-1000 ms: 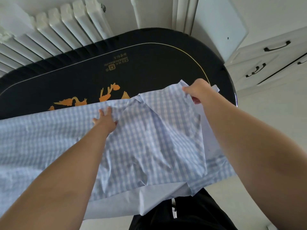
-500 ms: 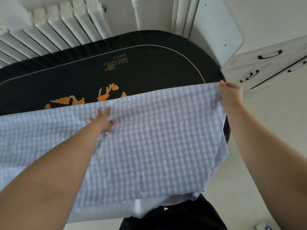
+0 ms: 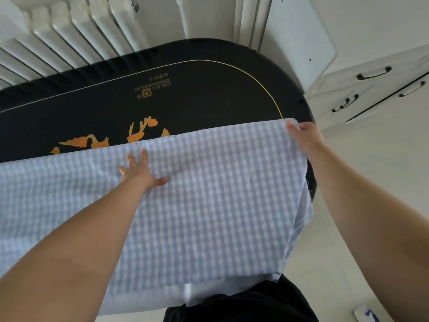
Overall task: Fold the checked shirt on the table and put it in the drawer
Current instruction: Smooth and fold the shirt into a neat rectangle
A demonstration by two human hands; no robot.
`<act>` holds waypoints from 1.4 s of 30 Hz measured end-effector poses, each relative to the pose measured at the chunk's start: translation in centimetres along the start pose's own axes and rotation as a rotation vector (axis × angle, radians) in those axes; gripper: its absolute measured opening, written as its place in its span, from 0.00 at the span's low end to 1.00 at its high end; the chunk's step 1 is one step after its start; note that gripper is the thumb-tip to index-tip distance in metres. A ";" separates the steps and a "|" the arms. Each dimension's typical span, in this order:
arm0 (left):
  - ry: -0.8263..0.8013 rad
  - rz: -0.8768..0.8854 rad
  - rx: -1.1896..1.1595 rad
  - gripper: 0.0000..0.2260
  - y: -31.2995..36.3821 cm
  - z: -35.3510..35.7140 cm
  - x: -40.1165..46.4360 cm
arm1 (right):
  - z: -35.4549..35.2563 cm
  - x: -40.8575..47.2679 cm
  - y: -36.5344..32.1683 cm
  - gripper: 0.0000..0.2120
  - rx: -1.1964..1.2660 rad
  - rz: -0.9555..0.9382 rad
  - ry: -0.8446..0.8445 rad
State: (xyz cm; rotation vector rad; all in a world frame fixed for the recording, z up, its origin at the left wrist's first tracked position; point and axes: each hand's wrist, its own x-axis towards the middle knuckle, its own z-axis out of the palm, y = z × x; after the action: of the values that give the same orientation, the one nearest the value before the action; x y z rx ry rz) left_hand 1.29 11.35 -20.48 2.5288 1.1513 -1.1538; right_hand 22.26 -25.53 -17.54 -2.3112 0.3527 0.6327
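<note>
Left hand (image 3: 139, 173) splayed flat on checked shirt (image 3: 220, 194); right hand (image 3: 304, 135) pinching its corner.

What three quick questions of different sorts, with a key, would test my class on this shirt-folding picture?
1. True or false: the left hand lies flat on the checked shirt.
2. Where is the right hand? A) at the shirt's far right corner B) on a drawer handle C) on the radiator
3. Fill in: the shirt's near edge hangs off the black ____.

Key: 1 true; 2 A; 3 table.
</note>
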 end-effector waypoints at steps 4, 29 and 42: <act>0.021 -0.012 0.004 0.55 0.2 0.2 -0.1 | 0.0 0.0 2.9 0.18 -0.046 0.023 -0.012; -0.218 0.648 -0.638 0.49 19.3 6.5 -16.5 | 2.4 -8.1 2.7 0.27 -0.064 -0.165 -0.363; 0.288 0.470 -1.052 0.15 22.1 0.1 -17.2 | 0.5 -4.6 2.8 0.30 0.253 0.017 -0.016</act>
State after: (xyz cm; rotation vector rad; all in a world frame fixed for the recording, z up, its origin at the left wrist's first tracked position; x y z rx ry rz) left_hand 9.34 -14.24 -12.63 1.9280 0.7959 0.0016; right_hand 17.06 -26.82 -17.01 -2.0628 0.4202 0.5798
